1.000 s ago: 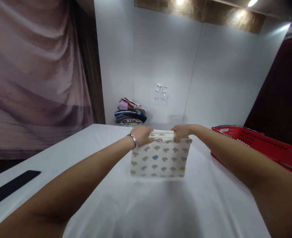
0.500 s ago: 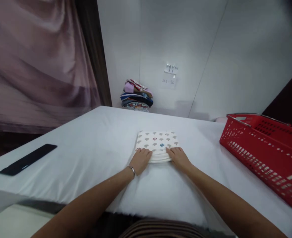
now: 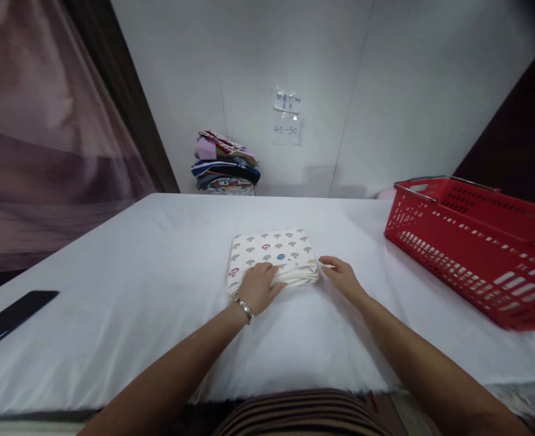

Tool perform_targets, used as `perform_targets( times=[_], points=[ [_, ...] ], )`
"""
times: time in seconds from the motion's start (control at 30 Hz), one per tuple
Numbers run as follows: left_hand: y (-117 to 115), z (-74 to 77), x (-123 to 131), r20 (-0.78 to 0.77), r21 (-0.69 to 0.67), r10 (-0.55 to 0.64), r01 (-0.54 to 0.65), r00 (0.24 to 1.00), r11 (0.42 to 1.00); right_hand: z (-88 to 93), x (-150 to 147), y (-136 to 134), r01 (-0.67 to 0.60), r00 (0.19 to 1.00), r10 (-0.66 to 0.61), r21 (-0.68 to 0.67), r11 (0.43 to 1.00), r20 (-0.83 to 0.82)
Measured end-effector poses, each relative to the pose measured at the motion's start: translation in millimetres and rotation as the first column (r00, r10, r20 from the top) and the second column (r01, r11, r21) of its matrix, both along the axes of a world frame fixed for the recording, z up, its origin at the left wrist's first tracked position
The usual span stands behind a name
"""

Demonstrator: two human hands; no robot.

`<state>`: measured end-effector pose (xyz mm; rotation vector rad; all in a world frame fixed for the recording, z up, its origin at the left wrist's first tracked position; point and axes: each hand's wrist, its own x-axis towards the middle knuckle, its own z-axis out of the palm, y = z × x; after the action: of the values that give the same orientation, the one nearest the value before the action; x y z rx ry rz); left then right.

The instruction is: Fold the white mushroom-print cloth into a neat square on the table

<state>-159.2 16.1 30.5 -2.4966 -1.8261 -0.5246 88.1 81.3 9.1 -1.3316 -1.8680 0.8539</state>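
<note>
A folded white cloth (image 3: 267, 247) printed with grey mushrooms and a few red and blue ones lies flat on the white-covered table, its layered folds facing me. My left hand (image 3: 259, 289) rests on its near left part, fingers laid over the top and thumb spread along the front fold. Just off the cloth's right edge is my right hand (image 3: 343, 278), with its fingers apart and nothing in them. Between that hand and the cloth a small gap shows.
A red plastic basket (image 3: 458, 260) with metal handles stands on the table (image 3: 158, 254) at right. At far left lies a flat black object (image 3: 15, 318). Behind the table is a stack of folded fabrics (image 3: 226, 166), near a wall with paper notes (image 3: 288, 130). A pink curtain (image 3: 35, 139) hangs at left.
My right hand has come off the cloth's near edge and moved out to its right side. My left hand stays on the cloth, which is now turned slightly. The view has shifted.
</note>
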Motion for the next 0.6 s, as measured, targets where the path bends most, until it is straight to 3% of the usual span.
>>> perform_targets(
  times=[0.07, 0.23, 0.4, 0.6],
  points=[
    [13, 2.7, 9, 0.015, -0.010, -0.025, 0.025, 1.000, 1.000, -1.8, 2, 4, 0.087, 0.995, -0.089, -0.047, 0.995, -0.041],
    [33, 4.9, 17, 0.034, -0.023, -0.075, 0.076, 0.997, 0.997, -0.1, -6, 4, 0.039, 0.999, -0.037, 0.049, 0.998, -0.032],
    [30, 3.8, 11, 0.123, -0.059, -0.001, 0.008, 0.992, 0.998, 9.4, -20, -5, -0.011, 0.991, 0.003, 0.065, 0.998, 0.132],
    [24, 10.9, 6, 0.053, -0.091, -0.056, 0.061, 0.997, 0.994, 16.4, -27, -1, 0.006, 0.946, -0.006, 0.001, 1.000, 0.323]
  ],
)
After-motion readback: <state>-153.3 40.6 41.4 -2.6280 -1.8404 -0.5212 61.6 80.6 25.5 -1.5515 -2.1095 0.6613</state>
